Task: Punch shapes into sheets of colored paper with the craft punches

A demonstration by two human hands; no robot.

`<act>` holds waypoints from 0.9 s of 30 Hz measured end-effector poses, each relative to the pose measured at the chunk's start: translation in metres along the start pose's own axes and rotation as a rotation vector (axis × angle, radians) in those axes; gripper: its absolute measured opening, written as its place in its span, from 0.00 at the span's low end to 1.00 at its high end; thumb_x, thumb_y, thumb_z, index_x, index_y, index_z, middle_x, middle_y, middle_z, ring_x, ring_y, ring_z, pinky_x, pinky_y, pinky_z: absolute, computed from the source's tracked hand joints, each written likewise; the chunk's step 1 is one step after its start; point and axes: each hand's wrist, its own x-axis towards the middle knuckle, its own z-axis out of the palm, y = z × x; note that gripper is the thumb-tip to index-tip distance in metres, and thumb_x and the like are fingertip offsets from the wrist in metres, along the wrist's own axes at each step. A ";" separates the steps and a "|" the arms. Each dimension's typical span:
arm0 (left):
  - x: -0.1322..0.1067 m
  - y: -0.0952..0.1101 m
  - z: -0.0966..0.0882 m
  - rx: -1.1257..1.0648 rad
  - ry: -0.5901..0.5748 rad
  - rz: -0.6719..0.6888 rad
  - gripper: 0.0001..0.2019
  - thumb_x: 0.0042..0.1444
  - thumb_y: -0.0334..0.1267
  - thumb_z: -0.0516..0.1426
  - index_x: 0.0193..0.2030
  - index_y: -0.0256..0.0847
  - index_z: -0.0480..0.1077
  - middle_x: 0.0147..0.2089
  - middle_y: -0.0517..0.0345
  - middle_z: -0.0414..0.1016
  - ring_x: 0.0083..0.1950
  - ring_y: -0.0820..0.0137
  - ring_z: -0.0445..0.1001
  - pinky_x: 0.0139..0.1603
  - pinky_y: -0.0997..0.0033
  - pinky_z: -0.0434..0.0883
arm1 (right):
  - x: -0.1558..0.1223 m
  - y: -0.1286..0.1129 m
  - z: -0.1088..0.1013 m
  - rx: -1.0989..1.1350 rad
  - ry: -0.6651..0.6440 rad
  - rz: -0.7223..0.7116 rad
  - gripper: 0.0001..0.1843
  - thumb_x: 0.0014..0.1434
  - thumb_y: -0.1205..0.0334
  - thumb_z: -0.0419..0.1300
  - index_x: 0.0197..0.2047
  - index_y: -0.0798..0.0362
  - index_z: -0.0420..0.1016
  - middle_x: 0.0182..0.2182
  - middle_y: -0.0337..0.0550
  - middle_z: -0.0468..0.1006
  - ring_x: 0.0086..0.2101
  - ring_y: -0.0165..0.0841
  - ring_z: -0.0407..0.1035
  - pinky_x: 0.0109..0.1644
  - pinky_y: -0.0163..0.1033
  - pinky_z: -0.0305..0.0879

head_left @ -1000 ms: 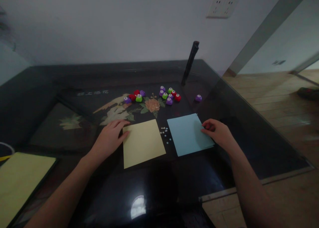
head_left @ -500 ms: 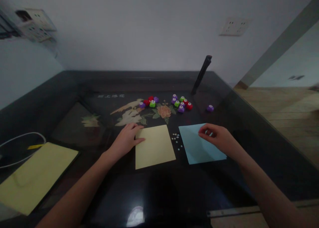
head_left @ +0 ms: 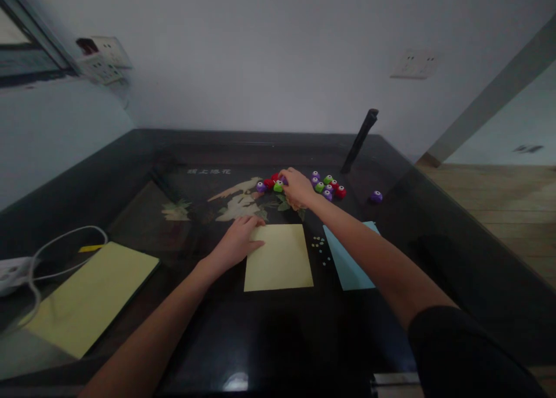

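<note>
Leaving the blue paper point(head_left: 350, 273), the right hand point(head_left: 296, 187) reaches eyed pieces point(head_left: 278, 186) toward the table's back edge point(head_left: 243, 139), grip unclear; left hand point(head_left: 237, 241) stays spread at yellow paper point(head_left: 280, 260).

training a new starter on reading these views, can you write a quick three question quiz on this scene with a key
1. Which hand is at the left edge of the middle yellow sheet?
2. True or false: the right hand is resting on the blue sheet.
3. What colour is the lone piece at the far right?
a) green
b) red
c) purple

Key:
1. The left hand.
2. False; the right hand is at the left group of pieces.
3. c
</note>
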 end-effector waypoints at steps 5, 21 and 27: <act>-0.001 0.001 -0.001 -0.032 -0.006 -0.054 0.21 0.47 0.31 0.63 0.49 0.40 0.68 0.48 0.49 0.70 0.52 0.56 0.69 0.54 0.55 0.67 | 0.003 -0.004 0.017 -0.089 -0.033 -0.026 0.16 0.60 0.73 0.51 0.49 0.52 0.71 0.50 0.51 0.70 0.49 0.41 0.66 0.49 0.42 0.63; 0.005 -0.012 -0.014 -0.181 -0.032 -0.197 0.21 0.44 0.32 0.62 0.48 0.40 0.71 0.34 0.59 0.74 0.37 0.63 0.73 0.41 0.64 0.69 | -0.008 0.011 0.013 -0.110 -0.181 -0.095 0.21 0.55 0.72 0.61 0.51 0.45 0.75 0.49 0.47 0.75 0.49 0.43 0.71 0.49 0.43 0.64; 0.006 -0.012 -0.018 -0.245 0.023 -0.236 0.12 0.43 0.36 0.63 0.38 0.39 0.73 0.35 0.57 0.76 0.37 0.62 0.73 0.40 0.64 0.68 | -0.021 0.017 0.009 0.027 -0.114 -0.057 0.14 0.52 0.66 0.66 0.44 0.52 0.75 0.49 0.51 0.74 0.48 0.45 0.70 0.49 0.44 0.64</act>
